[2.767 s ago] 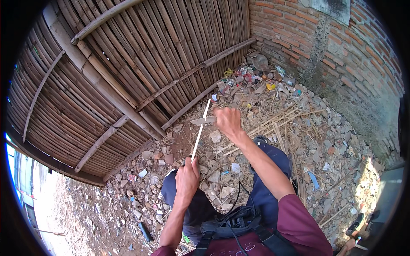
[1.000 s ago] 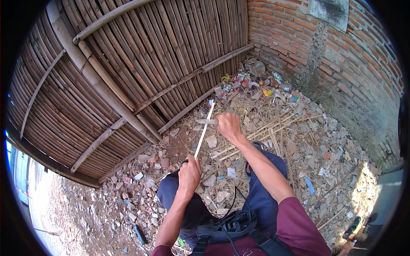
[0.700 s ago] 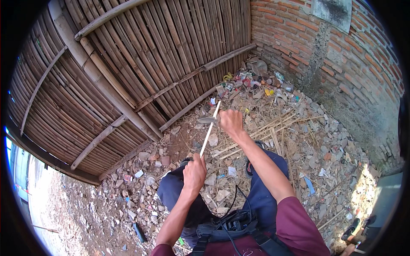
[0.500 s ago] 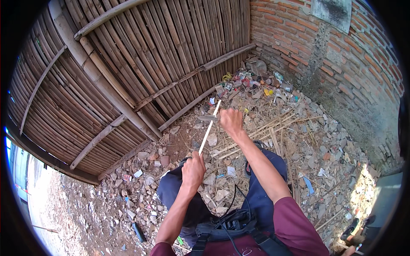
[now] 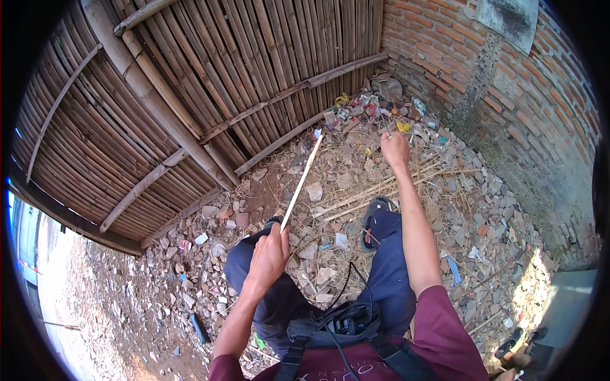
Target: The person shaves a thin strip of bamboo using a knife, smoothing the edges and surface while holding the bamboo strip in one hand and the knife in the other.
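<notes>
A thin, pale bamboo strip (image 5: 302,182) slants up and away over the rubble. My left hand (image 5: 271,254) is closed around its near end, above my left knee. Farther off and to the right, my right hand (image 5: 395,150) is a closed fist, apart from the strip. It grips a knife whose blade showed a moment ago; the blade can hardly be made out now. Several longer bamboo pieces (image 5: 381,192) lie on the ground between my feet and the fist.
A bamboo-slat wall (image 5: 254,70) rises on the left, meeting a brick wall (image 5: 438,38) at the far corner. Litter (image 5: 375,105) is heaped in that corner. Broken stones and straw cover the ground. A black strapped pouch (image 5: 337,324) with a cable sits at my waist.
My right hand has moved right and away with the knife, off the bamboo strip. My left hand has shifted slightly left and nearer, still holding the strip.
</notes>
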The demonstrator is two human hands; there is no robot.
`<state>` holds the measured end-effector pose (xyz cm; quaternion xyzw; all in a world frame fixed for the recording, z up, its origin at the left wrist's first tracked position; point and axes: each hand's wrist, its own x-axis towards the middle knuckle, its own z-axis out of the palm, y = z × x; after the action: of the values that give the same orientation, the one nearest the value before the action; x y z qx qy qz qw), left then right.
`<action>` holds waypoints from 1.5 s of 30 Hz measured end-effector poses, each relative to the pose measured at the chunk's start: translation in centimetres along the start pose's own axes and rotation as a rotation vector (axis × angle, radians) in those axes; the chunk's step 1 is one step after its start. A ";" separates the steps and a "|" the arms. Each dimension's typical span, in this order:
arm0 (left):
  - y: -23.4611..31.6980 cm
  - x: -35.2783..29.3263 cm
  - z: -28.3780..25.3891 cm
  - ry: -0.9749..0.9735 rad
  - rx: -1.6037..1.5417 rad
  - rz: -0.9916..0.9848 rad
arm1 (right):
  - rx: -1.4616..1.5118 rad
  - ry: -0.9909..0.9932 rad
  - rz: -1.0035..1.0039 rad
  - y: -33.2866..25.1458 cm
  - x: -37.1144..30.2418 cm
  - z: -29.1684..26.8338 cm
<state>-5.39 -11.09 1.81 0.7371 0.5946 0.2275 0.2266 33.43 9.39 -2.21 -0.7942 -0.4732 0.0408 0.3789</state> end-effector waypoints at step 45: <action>5.0 4.8 1.1 -0.134 -0.433 0.059 | 0.258 0.075 -0.680 -8.5 -9.2 -2.8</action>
<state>0.04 -7.45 4.22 0.7020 0.4936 0.3070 0.4114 23.48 2.82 2.50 -0.5382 -0.6868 -0.0573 0.4852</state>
